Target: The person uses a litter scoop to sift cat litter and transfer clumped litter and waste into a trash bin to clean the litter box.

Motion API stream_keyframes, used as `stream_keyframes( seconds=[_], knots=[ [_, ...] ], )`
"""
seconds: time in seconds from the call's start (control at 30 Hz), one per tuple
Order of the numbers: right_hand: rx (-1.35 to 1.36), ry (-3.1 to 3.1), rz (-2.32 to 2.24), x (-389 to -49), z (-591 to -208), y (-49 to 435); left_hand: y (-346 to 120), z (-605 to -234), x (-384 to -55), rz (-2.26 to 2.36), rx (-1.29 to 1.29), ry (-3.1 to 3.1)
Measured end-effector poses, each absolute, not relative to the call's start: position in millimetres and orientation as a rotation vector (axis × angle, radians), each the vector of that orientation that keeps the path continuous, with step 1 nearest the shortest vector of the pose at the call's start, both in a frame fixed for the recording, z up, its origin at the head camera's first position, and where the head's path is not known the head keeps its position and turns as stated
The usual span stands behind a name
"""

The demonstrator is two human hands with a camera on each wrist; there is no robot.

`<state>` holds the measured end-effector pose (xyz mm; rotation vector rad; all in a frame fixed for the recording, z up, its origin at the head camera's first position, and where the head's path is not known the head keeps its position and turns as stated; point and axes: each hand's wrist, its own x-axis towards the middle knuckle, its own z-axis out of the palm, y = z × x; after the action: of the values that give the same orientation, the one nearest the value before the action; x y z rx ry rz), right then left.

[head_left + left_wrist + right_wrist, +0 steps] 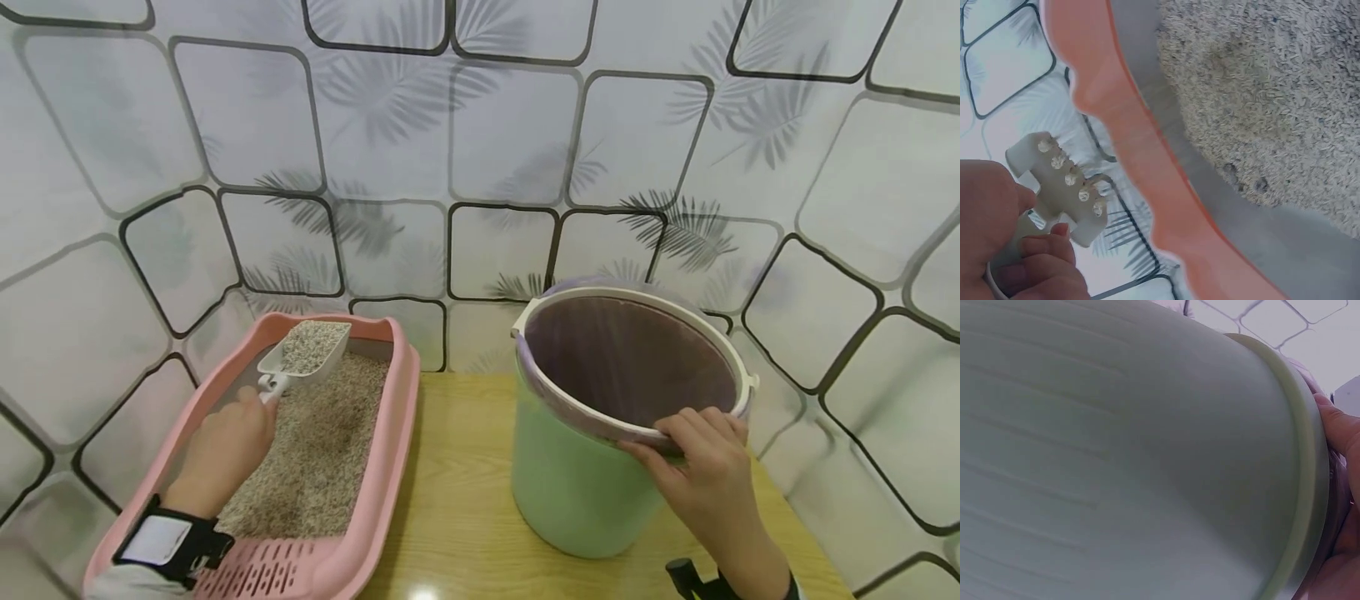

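My left hand (232,442) grips the handle of a white litter scoop (330,363) heaped with pale litter pellets. The scoop is over the far end of a pink litter box (408,400), which holds a bed of pellets (330,458). In the left wrist view, the scoop's slotted underside (1054,181) has pellets showing in its slots. My right hand (705,467) holds the near right rim of a green trash bin (570,483), fingers over the white ring (741,379) and thumb outside. A dark purple bag (622,358) lines the bin and folds over its edge.
Both containers stand on a wood-grain tabletop (457,483), the bin to the right of the box. A patterned covering (502,250) with rounded squares and leaves rises behind and on both sides. The box's near end has a slotted pink ledge (262,567).
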<state>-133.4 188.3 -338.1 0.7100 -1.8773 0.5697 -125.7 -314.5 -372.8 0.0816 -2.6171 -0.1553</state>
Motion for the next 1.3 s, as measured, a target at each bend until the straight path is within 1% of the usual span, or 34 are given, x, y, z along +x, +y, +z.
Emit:
stream_keyframes(
  seconds=[0.23, 0.4, 0.77, 1.03, 1.3],
  knots=[
    [0.692, -1.898, 0.573, -131.0, -340.9, 189.5, -305.4, -375.7, -131.1, -0.026, 0.013, -2.357],
    [0.700, -1.884, 0.572, -130.5, -341.4, 188.5, -302.8, -376.2, -132.2, 0.013, 0.004, -2.302],
    [0.705, -1.873, 0.564, -133.5, -340.5, 186.7, -300.7, -368.0, -131.1, -0.005, 0.060, -2.294],
    [0.702, -1.879, 0.562, -133.6, -339.9, 185.3, -307.8, -363.1, -127.4, 0.068, 0.105, -2.223],
    [0.708, -1.862, 0.565, -136.8, -337.8, 185.1, -312.8, -364.1, -123.7, 0.024, 0.166, -2.294]
  ],
)
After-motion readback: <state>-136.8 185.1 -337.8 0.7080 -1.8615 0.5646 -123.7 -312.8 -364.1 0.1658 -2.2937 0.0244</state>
